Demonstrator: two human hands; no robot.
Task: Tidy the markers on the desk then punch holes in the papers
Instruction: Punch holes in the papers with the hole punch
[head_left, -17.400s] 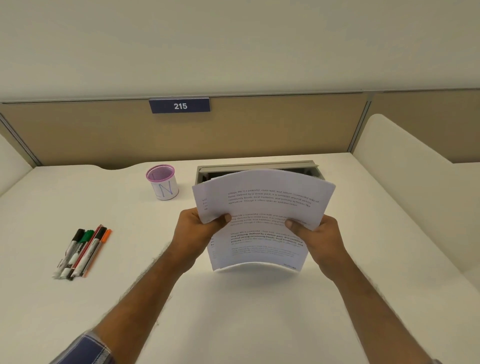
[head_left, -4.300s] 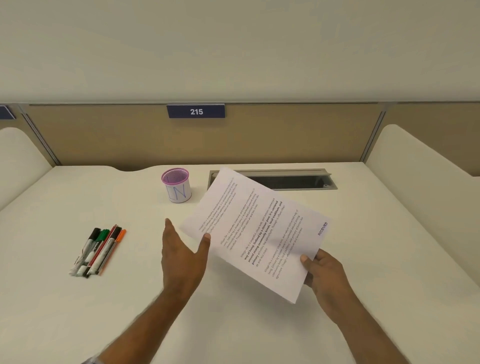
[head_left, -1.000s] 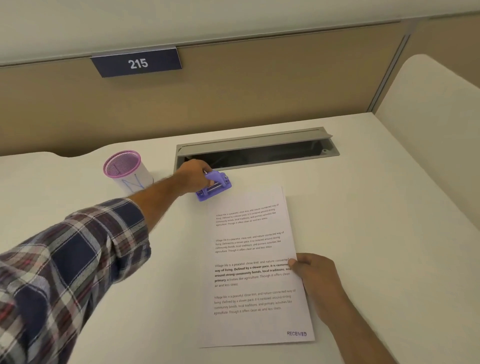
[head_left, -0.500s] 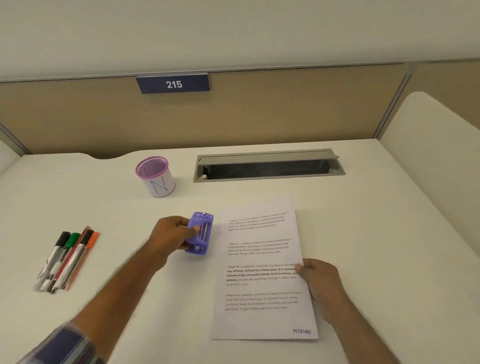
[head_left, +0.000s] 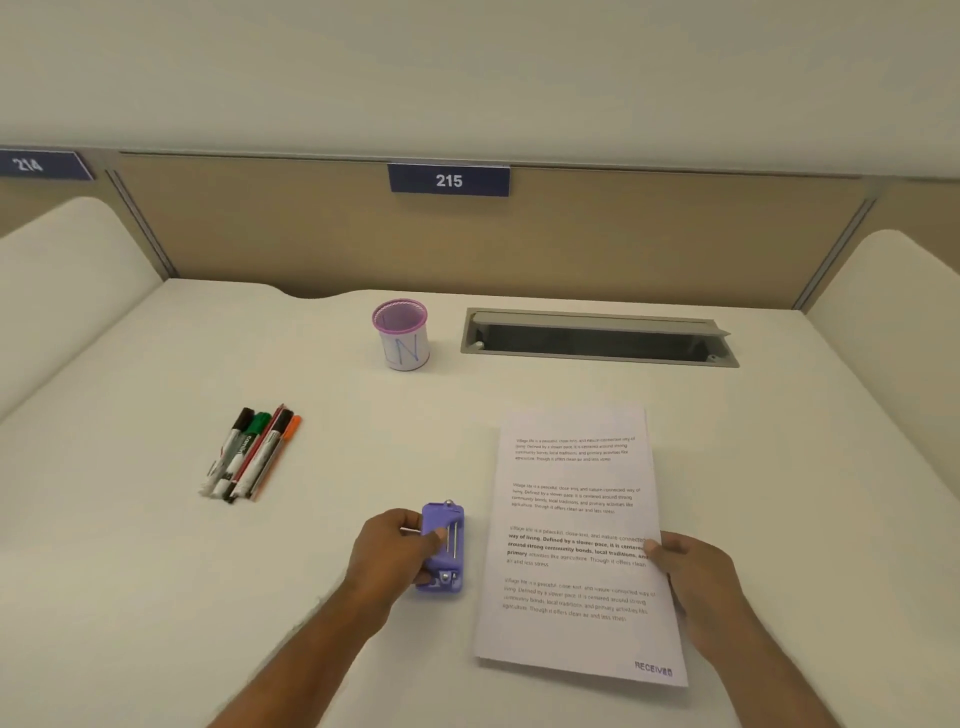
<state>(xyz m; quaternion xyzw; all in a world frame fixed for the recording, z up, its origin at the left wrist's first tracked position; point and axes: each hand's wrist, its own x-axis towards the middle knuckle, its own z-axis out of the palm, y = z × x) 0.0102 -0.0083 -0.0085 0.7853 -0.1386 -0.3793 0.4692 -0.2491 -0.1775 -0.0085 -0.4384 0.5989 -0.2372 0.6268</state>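
A stack of printed papers (head_left: 574, 525) lies flat on the white desk (head_left: 156, 571), right of centre. My right hand (head_left: 693, 577) rests on the papers' right edge with the thumb on top. A purple hole punch (head_left: 443, 546) sits on the desk just left of the papers, a small gap apart from them. My left hand (head_left: 392, 553) grips the punch from its left side. Several markers (head_left: 249, 453) lie side by side in a neat row at the left. A white pen cup with a pink rim (head_left: 401, 335) stands empty at the back.
An open grey cable tray (head_left: 597, 338) is recessed in the desk at the back right. Beige partition panels close off the back, with a sign reading 215. White side dividers rise at the left and right edges.
My left hand has pulled the purple hole punch nearer and down along the papers' left side. My right hand stays on the papers' right edge.
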